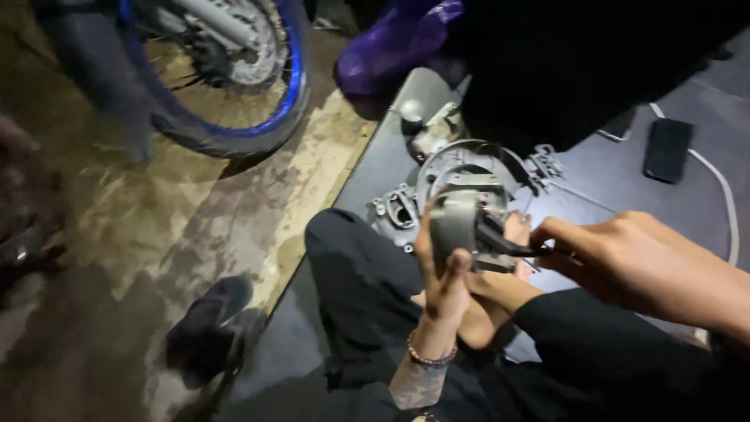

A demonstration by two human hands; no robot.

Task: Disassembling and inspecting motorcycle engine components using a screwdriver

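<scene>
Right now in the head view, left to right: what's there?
Motorcycle wheel with blue rim → black shoe → left hand holding grey metal part → right hand → black phone.

Two hands show at lower centre and right: the left hand (444, 270) and the right hand (625, 254). One grey metal part (457, 221) sits between them, with one round grey housing (469, 168) just above. One black phone (668, 148) and one white cable (723, 187) lie at upper right. One motorcycle wheel (234, 70) fills the upper left, one purple bag (391, 43) sits top centre, and one black shoe (207, 320) lower left.
</scene>
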